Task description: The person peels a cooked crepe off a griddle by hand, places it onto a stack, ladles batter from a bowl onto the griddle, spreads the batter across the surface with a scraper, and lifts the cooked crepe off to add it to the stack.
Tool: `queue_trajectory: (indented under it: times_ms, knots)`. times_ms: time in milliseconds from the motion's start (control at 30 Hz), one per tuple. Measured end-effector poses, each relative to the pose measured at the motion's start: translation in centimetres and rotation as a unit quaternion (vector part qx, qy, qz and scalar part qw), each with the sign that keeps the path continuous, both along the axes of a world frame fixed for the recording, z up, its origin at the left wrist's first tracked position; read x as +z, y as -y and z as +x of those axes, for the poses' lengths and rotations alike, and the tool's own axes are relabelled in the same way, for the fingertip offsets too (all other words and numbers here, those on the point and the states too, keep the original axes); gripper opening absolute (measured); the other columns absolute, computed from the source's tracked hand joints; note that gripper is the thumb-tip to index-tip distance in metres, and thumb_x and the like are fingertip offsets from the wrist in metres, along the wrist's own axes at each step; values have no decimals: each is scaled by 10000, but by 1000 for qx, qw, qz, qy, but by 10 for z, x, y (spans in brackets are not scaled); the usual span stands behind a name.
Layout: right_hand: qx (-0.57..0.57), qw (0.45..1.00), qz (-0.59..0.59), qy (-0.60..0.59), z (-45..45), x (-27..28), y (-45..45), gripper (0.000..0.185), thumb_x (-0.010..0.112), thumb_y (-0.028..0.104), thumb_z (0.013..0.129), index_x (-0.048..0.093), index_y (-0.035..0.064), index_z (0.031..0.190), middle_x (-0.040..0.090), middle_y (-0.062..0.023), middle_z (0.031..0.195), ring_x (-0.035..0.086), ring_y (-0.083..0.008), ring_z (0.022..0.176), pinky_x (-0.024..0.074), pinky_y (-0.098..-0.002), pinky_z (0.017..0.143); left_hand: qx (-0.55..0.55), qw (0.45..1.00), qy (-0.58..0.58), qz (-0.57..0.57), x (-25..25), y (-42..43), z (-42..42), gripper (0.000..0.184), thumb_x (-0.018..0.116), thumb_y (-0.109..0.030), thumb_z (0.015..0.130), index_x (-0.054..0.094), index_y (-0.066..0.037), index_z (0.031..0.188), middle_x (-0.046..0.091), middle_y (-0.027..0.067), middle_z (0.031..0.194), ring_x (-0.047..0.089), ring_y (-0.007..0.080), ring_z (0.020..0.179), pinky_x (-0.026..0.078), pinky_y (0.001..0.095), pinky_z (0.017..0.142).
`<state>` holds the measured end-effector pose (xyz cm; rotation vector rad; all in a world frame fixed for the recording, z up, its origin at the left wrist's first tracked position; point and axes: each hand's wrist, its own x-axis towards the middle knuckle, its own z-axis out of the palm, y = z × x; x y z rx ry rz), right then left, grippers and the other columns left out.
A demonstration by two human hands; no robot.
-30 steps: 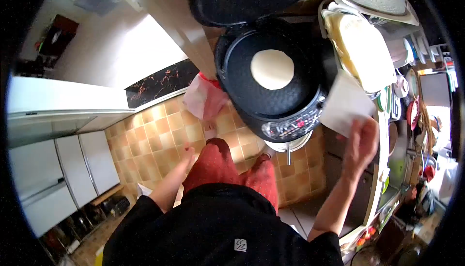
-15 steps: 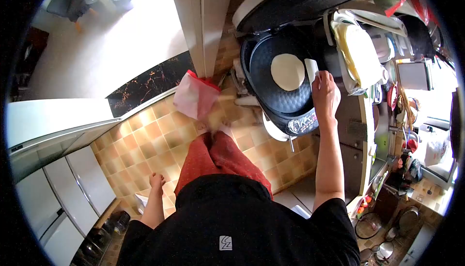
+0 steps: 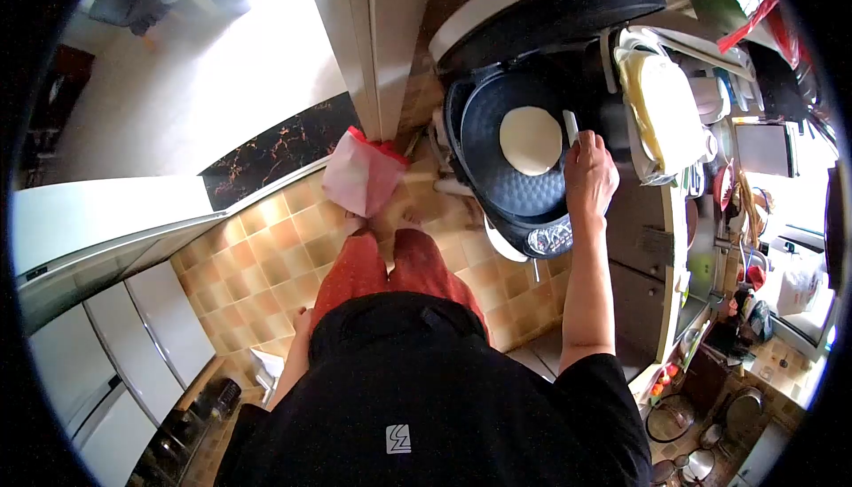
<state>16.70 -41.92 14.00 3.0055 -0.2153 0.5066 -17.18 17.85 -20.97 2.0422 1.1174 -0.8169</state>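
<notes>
My right hand [image 3: 591, 176] grips a white flat scraper [image 3: 571, 125], seen nearly edge-on, with its blade close to the right side of a round pale flatbread [image 3: 531, 140]. The flatbread lies flat on the dark dimpled plate of an open electric griddle [image 3: 530, 192]. Its thick round lid [image 3: 555, 21] is tilted up at the back. My left hand [image 3: 303, 320] is low beside my left thigh, away from the griddle. Most of its fingers are hidden, so its hold cannot be made out.
Right of the griddle stands a stack of pale yellow flat sheets [image 3: 657, 114] in clear wrapping. A pink-and-white bag [image 3: 364, 176] is beyond my feet near the door frame [image 3: 377, 43]. Drawers [image 3: 637, 265] are below the counter. White cabinets [image 3: 146, 336] are at left.
My left hand has come in from the side to my thigh. My right hand has shifted slightly lower and turned the scraper more edge-on. The flatbread stays in place on the griddle.
</notes>
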Motion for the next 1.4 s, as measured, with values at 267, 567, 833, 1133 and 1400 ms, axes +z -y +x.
queue_trajectory:
  times_ms: [267,567,833,1133,1400]
  knots:
    - [-44,999,-14,-18,3,-9,-23,107,611,155,915,569,68,961,633,-125,903,660,-324,823,543,-450,660,87,994,68,-23,50,-8,103,609,716,-142,762,559,71,1311,714,223,1006,716,252,883,558,356,794]
    - [-31,999,12,-29,-5,-16,-89,170,636,100,866,578,71,1023,627,-127,947,660,-315,795,548,-437,649,-43,998,40,18,17,-39,138,653,735,-208,757,549,24,1339,683,227,1166,674,311,1067,523,387,934]
    - [-25,999,41,5,-10,-14,-128,132,624,126,889,580,73,1003,635,-139,902,658,-339,785,546,-448,672,-34,999,0,-7,20,-45,158,664,732,-236,742,562,24,1329,600,252,1338,561,364,1269,442,412,1062]
    - [-156,986,-35,-37,12,-24,-52,119,613,152,889,576,80,977,646,-127,918,676,-327,804,549,-440,682,-40,999,8,-20,9,-48,157,676,743,-235,726,575,39,1322,600,256,1338,561,378,1265,438,411,1074]
    - [-46,996,44,-56,15,-13,-153,132,618,141,888,568,50,970,620,-142,892,671,-322,779,566,-430,657,-27,1000,7,-5,-2,-50,142,676,736,-231,727,573,33,1327,609,250,1326,568,371,1259,446,402,1062]
